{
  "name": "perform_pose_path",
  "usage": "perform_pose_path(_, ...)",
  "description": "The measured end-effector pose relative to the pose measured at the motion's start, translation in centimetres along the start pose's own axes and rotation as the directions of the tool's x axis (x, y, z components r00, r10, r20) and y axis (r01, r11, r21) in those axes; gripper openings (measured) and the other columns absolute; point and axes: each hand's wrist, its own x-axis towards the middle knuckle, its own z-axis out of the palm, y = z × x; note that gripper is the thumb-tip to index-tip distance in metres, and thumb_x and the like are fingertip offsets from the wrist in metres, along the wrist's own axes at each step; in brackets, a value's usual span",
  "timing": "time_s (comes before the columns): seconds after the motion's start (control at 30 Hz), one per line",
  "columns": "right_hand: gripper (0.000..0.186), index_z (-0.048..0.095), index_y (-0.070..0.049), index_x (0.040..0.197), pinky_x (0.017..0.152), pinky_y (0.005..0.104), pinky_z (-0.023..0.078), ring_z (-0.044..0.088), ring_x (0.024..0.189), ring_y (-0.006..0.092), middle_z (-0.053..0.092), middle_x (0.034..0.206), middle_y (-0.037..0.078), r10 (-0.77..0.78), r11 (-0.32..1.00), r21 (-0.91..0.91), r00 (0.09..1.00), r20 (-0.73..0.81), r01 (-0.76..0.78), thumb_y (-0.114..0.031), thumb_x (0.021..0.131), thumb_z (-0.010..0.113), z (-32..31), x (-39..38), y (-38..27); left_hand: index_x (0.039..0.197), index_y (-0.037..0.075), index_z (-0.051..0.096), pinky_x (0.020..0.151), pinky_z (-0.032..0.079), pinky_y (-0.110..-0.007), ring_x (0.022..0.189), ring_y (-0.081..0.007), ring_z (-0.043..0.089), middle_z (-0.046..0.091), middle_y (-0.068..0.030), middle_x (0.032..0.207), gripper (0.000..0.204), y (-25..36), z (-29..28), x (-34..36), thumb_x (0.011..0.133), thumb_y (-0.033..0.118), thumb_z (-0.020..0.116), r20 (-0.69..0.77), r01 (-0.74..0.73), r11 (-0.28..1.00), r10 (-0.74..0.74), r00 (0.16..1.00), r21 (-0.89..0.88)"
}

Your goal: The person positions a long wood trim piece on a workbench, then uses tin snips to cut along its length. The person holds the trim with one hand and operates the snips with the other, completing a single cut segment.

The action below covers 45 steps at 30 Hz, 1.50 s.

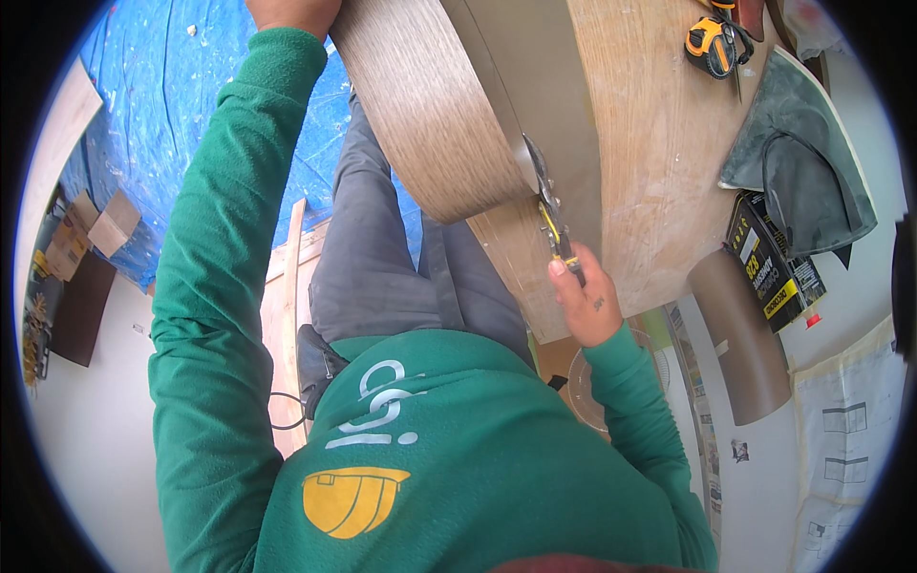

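Note:
My right hand (589, 294) is closed round the handles of a pair of tin snips (548, 212) with yellow-and-black grips. The blades of the snips meet the edge of a thin laminate sheet, where a wood-grain strip (435, 124) curls up and bends over to the left. The sheet's plain brown back (549, 67) lies on a wooden board (659, 162), and a dark line runs along it near the curl. At the top edge, my left hand (291, 11) is beside the curled strip; the picture cuts off its fingers.
A yellow-and-black tape measure (709, 48) lies at the board's far right. Beyond the right edge are a dusty dark sheet (812, 162), a black box (764, 253) and a rolled brown sheet (740, 344). Blue tarp (210, 86) covers the floor at left, near cardboard boxes (72, 239).

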Motion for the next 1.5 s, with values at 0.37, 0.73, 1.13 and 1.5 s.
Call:
perform_pose_path(0.37,0.044,0.061,0.0,0.115,0.069,0.0354,0.049,0.057,0.072,0.019,0.061,0.08,0.009,0.004,1.0,-0.005,1.0,-0.019,-0.004,-0.042,0.099,0.064,0.2,0.0,-0.1,0.151,-0.005,0.027,0.107,0.048,-0.044,0.124,-0.0386,0.058,0.051,-0.0287,0.139,0.108,0.1,-0.1,0.0,0.078,0.048,0.086,0.002,0.014,1.0,-0.014,1.0,0.02)
perform_pose_path(0.73,0.045,0.06,0.0,0.117,0.071,0.0344,0.048,0.057,0.074,0.0179,0.063,0.083,0.009,-0.015,0.999,0.038,1.0,0.017,0.014,-0.042,0.101,0.061,-0.1,0.6,-0.4,0.15,-0.006,0.028,0.105,0.051,-0.043,0.121,-0.0374,0.06,0.053,-0.0284,0.137,0.106,0.3,-0.1,0.0,0.079,0.046,0.087,0.001,0.026,0.999,-0.026,1.0,0.019)
perform_pose_path(1.13,0.048,0.061,0.0,0.113,0.067,0.0352,0.048,0.057,0.07,0.0195,0.062,0.079,0.011,-0.029,1.0,-0.01,0.999,-0.014,0.029,-0.047,0.101,0.06,-0.1,0.8,0.7,0.149,-0.005,0.03,0.104,0.051,-0.041,0.12,-0.0359,0.06,0.053,-0.0274,0.136,0.102,0.6,-0.1,-0.4,0.08,0.044,0.086,0.006,-0.004,1.0,0.003,1.0,0.007)
perform_pose_path(1.5,0.046,0.061,-0.001,0.119,0.07,0.0342,0.048,0.058,0.074,0.0185,0.063,0.082,0.01,-0.056,0.998,0.012,0.998,-0.002,0.056,-0.043,0.101,0.062,0.0,1.3,-0.4,0.147,-0.007,0.032,0.102,0.051,-0.041,0.118,-0.0351,0.062,0.056,-0.0267,0.133,0.1,0.0,-0.1,0.1,0.08,0.044,0.086,-0.013,0.008,1.0,-0.008,1.0,0.026)
